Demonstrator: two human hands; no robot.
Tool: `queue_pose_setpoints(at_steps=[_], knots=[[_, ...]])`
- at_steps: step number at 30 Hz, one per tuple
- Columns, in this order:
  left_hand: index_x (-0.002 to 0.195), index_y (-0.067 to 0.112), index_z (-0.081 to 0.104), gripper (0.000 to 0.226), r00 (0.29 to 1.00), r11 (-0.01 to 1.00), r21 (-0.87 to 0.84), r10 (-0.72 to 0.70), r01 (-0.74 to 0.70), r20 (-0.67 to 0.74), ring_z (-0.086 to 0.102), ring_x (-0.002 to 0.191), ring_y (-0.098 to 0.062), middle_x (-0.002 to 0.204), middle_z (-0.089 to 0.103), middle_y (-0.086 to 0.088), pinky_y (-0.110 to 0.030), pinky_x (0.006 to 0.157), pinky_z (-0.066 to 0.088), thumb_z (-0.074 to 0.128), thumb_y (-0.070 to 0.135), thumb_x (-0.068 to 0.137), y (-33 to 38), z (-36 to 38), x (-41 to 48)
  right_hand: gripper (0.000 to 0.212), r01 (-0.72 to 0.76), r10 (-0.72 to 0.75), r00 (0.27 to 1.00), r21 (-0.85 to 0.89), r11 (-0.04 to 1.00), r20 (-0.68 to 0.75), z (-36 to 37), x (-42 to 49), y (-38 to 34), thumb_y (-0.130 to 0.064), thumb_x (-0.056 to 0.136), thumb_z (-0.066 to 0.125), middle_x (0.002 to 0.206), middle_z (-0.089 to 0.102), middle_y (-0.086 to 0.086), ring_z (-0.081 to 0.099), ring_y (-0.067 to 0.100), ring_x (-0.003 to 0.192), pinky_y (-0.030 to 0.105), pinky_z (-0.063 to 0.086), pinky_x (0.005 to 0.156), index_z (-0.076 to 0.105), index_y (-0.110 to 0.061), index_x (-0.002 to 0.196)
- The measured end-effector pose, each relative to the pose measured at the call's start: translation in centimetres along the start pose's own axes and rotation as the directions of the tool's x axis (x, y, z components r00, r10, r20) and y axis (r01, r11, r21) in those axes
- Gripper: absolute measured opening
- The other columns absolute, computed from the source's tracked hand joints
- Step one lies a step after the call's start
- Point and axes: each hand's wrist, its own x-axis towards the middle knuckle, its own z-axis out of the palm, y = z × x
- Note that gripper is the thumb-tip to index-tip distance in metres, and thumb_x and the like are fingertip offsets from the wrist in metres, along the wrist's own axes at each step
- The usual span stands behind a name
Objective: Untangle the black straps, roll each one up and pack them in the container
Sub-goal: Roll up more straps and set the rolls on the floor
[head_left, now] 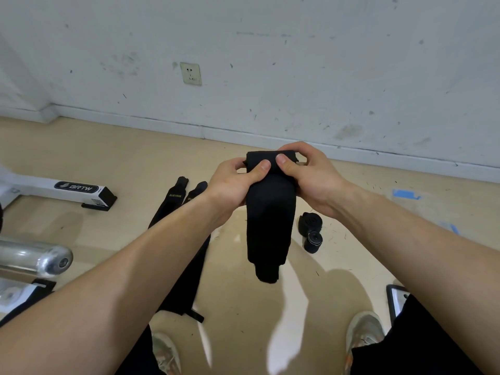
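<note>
Both hands hold up a wide black strap [269,226] in front of me, above the floor. My left hand [232,182] grips its top left edge, thumb pressed on the front. My right hand [311,174] pinches the top right edge, thumb next to the left one. The top of the strap is folded or rolled over between the thumbs, and its tail hangs down loose. Two rolled black straps [311,230] lie on the floor to the right. Two flat black straps [176,201] with yellow lettering lie on the floor behind my left forearm.
A white machine foot [81,189] with a logo and a chrome bar end [46,259] stand at the left. My shoes [365,331] are at the bottom. Blue tape [405,194] marks the floor at right. A dark-rimmed object [392,299] shows at the lower right. The wall runs close ahead.
</note>
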Motion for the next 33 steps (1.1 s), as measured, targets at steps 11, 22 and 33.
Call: queue_pose_setpoints(at_steps=[11, 22, 33], knots=[[0.125, 0.01, 0.066, 0.039, 0.992, 0.985, -0.135, -0.096, 0.106, 0.079, 0.076, 0.099, -0.024, 0.116, 0.076, -0.011, -0.032, 0.072, 0.061, 0.07, 0.036, 0.096, 0.47, -0.16, -0.15, 0.023, 0.07, -0.063, 0.997, -0.173, 0.982, 0.047, -0.14, -0.27, 0.14, -0.008, 0.097, 0.066, 0.088, 0.065, 0.012, 0.065, 0.022, 0.074, 0.03, 0.058, 0.066, 0.06, -0.017, 0.117], [0.11, 0.025, 0.065, 0.027, 0.996, 0.993, 0.077, 0.093, -0.091, -0.016, 0.072, 0.074, -0.027, 0.088, 0.072, -0.015, -0.032, 0.062, 0.055, 0.079, 0.014, 0.089, 0.05, -0.61, 0.22, 0.018, -0.097, 0.098, 0.989, -0.013, 0.995, 0.107, -0.13, -0.23, -0.29, -0.026, 0.099, 0.065, 0.103, 0.07, 0.006, 0.07, 0.023, 0.088, 0.039, 0.06, 0.084, 0.067, -0.016, 0.114], [0.131, 0.01, 0.057, 0.052, 0.999, 0.999, -0.013, -0.03, 0.03, 0.012, 0.076, 0.1, -0.029, 0.115, 0.074, -0.017, -0.042, 0.091, 0.061, 0.083, 0.018, 0.086, -0.22, -0.81, 0.31, 0.02, -0.049, 0.051, 0.998, -0.07, 0.996, 0.028, -0.02, -0.08, 0.18, -0.012, 0.096, 0.068, 0.086, 0.067, 0.013, 0.07, 0.026, 0.079, 0.038, 0.062, 0.078, 0.067, -0.014, 0.116]])
